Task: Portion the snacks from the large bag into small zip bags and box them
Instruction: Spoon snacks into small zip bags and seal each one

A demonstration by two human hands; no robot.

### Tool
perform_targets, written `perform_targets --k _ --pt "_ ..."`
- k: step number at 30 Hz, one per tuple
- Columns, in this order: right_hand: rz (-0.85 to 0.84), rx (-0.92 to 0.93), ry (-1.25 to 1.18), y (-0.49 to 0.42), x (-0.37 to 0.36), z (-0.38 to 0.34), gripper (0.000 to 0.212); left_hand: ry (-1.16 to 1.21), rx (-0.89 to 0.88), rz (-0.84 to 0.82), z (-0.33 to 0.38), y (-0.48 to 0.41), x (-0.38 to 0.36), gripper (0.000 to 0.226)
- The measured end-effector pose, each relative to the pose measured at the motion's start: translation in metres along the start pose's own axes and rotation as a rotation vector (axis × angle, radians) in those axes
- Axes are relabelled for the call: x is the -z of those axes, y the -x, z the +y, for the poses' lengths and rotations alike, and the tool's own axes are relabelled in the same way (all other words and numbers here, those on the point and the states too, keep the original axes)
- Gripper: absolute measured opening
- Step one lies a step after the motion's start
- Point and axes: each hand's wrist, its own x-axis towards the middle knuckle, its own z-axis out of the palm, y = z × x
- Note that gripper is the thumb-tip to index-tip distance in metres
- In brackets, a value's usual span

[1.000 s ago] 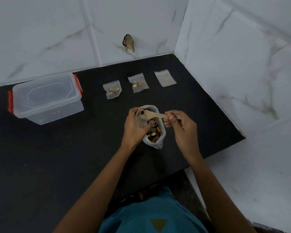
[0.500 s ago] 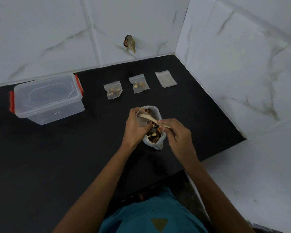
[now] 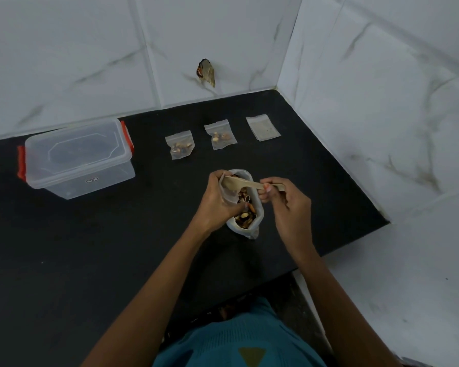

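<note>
A large clear bag of mixed snacks (image 3: 245,219) stands on the black counter (image 3: 90,247) in front of me. My left hand (image 3: 217,202) grips its left rim and holds the mouth apart. My right hand (image 3: 286,201) pinches the handle of a wooden spoon (image 3: 243,183), whose bowl lies across the bag's mouth. Farther back lie two small zip bags with snacks in them (image 3: 180,147) (image 3: 220,137) and a third, flat small zip bag (image 3: 262,127). A clear lidded box with red clips (image 3: 77,157) sits at the left.
Tiled walls close the counter at the back and on the right. A dark scrap (image 3: 206,72) sticks to the back wall. The counter's front edge (image 3: 329,256) runs just right of my right arm.
The spoon dipped toward the snacks half a second ago and is now raised level across the bag's mouth again. My right hand has shifted right. The left hand has stayed on the bag.
</note>
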Motion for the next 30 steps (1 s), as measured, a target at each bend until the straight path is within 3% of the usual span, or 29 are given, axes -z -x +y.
perform_targets --k 7,14,21,30 --pt "0.044 -0.078 -0.120 -0.001 0.006 -0.010 0.022 0.078 0.019 0.084 0.002 0.002 0.003 0.055" --pt "0.170 -0.283 -0.262 -0.007 0.010 -0.003 0.015 0.033 0.039 0.136 -0.008 0.005 0.013 0.051" --pt "0.163 -0.264 0.069 -0.006 -0.002 0.037 0.015 -0.009 0.113 0.226 -0.024 0.006 0.019 0.045" --pt "-0.006 -0.150 0.304 -0.005 -0.033 0.067 0.022 -0.027 0.159 0.155 -0.038 -0.003 0.015 0.046"
